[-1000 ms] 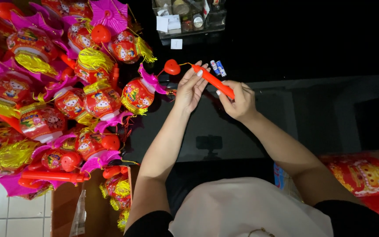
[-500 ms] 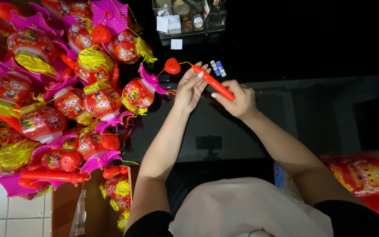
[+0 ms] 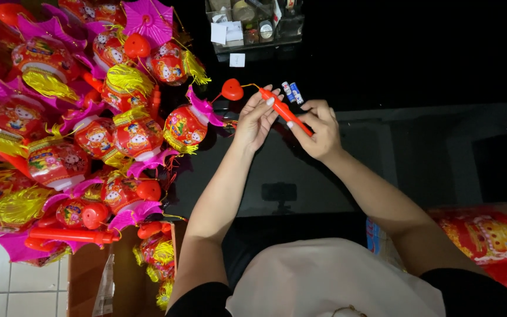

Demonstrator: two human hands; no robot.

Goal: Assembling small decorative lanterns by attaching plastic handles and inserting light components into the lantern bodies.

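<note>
Upper centre of the frame, the right hand (image 3: 322, 132) closes its grip around the slim orange plastic lantern handle (image 3: 286, 111), steadying it, while the left hand (image 3: 255, 120) pinches its front end, where a red heart-shaped charm (image 3: 232, 89) dangles above the dark desk (image 3: 382, 170).

A heap of lanterns (image 3: 71, 135) fills the left, a clear box (image 3: 253, 26) sits far, two batteries (image 3: 293, 92) nearby.

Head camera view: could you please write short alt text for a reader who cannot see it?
Two hands, left hand and right hand, hold an orange stick with a red heart on its wire. A pile of red toy lanterns lies to the left; two small batteries lie beyond.
</note>
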